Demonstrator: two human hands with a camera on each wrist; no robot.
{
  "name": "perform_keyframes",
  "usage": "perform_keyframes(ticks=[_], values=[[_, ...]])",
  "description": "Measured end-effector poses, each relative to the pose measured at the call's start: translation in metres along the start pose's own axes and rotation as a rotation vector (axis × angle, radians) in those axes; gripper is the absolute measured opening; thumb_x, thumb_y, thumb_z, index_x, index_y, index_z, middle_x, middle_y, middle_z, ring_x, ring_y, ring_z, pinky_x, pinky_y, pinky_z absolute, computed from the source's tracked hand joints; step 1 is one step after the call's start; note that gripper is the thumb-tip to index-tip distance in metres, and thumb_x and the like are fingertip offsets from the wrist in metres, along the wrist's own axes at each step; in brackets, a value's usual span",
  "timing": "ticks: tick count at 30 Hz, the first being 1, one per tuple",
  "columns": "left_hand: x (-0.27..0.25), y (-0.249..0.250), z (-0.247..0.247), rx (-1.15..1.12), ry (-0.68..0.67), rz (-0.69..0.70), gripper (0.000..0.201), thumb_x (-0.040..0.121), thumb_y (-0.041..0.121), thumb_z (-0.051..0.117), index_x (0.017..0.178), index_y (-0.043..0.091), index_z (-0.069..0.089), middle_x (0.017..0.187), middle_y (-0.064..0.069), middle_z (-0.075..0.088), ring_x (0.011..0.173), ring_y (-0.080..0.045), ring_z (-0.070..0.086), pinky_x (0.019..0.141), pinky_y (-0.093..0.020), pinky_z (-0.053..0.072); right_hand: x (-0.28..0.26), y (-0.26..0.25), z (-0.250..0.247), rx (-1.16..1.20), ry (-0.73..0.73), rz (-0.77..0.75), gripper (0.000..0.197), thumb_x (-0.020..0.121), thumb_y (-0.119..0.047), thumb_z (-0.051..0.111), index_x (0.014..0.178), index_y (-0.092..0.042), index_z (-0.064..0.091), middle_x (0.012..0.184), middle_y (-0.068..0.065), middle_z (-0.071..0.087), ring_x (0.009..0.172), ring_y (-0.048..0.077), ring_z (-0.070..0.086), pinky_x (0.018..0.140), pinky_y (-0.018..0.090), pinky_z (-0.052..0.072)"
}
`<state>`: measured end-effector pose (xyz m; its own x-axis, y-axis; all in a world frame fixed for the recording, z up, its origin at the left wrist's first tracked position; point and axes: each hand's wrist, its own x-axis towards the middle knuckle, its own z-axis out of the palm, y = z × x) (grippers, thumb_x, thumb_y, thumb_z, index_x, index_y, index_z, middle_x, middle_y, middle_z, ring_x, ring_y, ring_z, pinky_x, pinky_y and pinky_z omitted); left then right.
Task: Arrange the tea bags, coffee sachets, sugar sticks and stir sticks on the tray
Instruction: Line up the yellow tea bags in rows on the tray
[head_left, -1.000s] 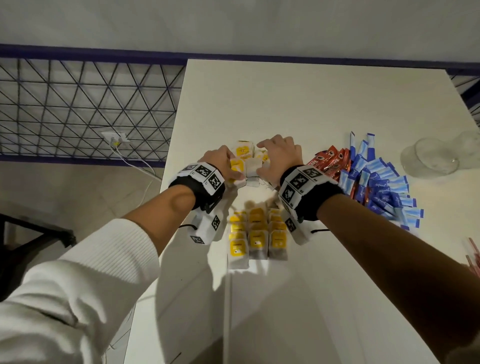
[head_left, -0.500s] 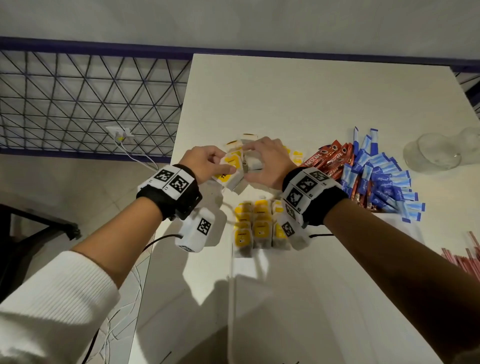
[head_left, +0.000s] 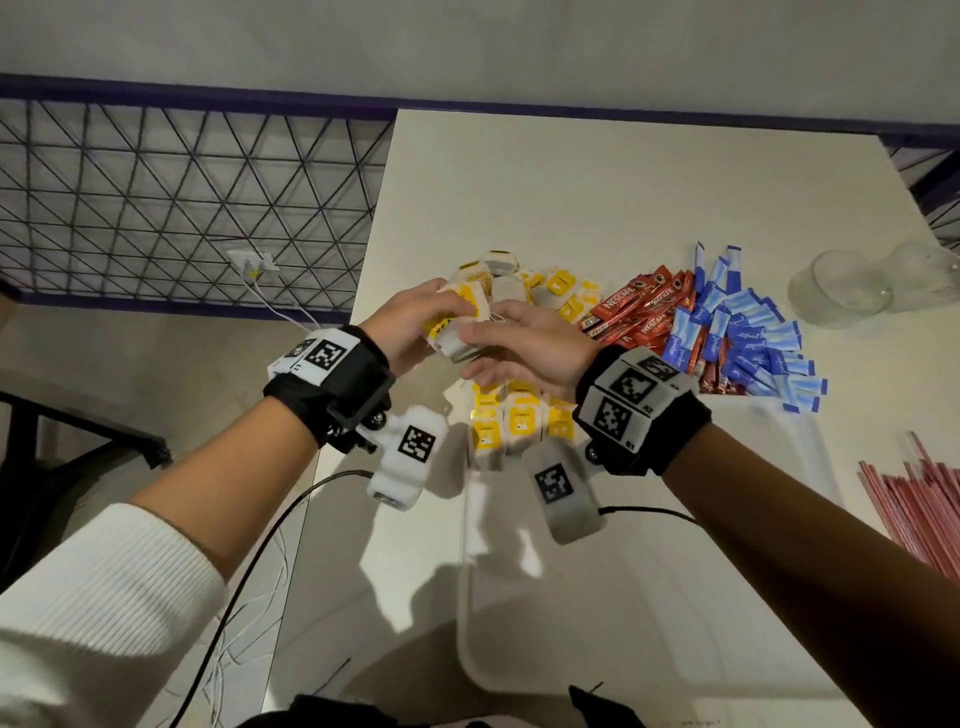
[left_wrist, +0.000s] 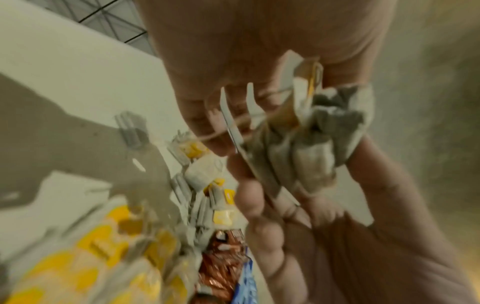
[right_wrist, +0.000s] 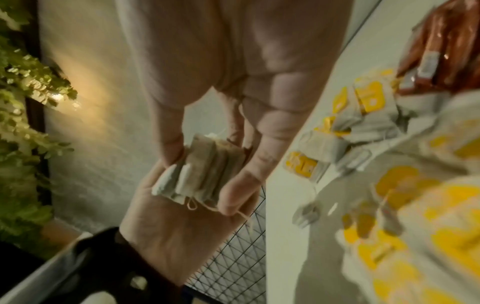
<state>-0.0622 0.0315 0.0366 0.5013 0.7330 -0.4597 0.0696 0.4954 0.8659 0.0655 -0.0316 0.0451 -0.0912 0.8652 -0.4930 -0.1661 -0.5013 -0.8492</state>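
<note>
Both hands hold one small stack of tea bags (head_left: 460, 338) in the air above the table. My left hand (head_left: 436, 319) grips its left side. My right hand (head_left: 501, 338) pinches the same stack (right_wrist: 207, 166) between thumb and fingers. The bags' strings hang loose from the stack (left_wrist: 298, 148). Just beyond the hands, a loose pile of yellow-tagged tea bags (head_left: 550, 286) lies on the table. Below the hands, three short rows of tea bags (head_left: 519, 423) lie at the far left end of the white tray (head_left: 649, 639).
Red coffee sachets (head_left: 639, 312) and blue sugar sticks (head_left: 753, 348) are fanned out to the right of the pile. Red stir sticks (head_left: 930, 504) lie at the right edge. Clear glass cups (head_left: 841, 286) stand at the far right. The table's left edge drops off beside my left wrist.
Both hands have come up off the loose pile and back toward me, carrying a stack of tea bags between them.
</note>
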Motion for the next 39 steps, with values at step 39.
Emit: perform_keyframes(ticks=[39], values=[[-0.068,-0.080,0.005,-0.060,0.158,-0.158,0.027,0.076,0.025,0.070,0.099,0.012,0.068,0.068,0.004,0.059,0.065,-0.015,0.044,0.037,-0.015,0.032,-0.051,0.060,-0.011,0.095,0.137,0.052,0.022,0.081,0.003,0.063,0.085,-0.015,0.052,0.077,0.005,0.059,0.063,0.016,0.052,0.052,0.018,0.044]])
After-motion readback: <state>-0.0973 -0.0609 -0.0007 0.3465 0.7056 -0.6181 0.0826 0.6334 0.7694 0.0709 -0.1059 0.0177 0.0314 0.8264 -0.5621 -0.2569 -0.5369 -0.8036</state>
